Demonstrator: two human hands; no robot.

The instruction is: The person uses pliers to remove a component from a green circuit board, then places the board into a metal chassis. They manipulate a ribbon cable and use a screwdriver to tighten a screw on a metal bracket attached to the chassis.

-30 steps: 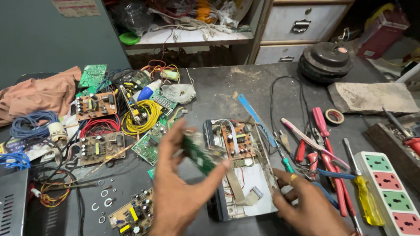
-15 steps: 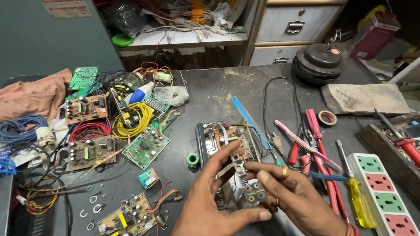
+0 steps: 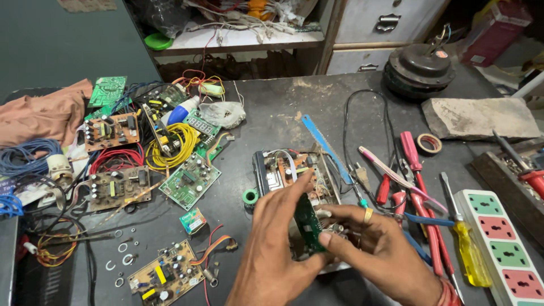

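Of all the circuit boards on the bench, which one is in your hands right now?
The small dark green board, pinched edge-on between the left hand and right hand over the opened unit; the others lie flat on the bench.

Yellow screwdriver [image 3: 466, 247] beside power strip [image 3: 506, 245].

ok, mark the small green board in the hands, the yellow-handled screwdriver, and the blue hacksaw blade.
small green board [image 3: 307, 224], head view, middle of its green face between the hands.
yellow-handled screwdriver [image 3: 468, 255], head view, on the yellow handle.
blue hacksaw blade [image 3: 326, 147], head view, mid-length of the blade.
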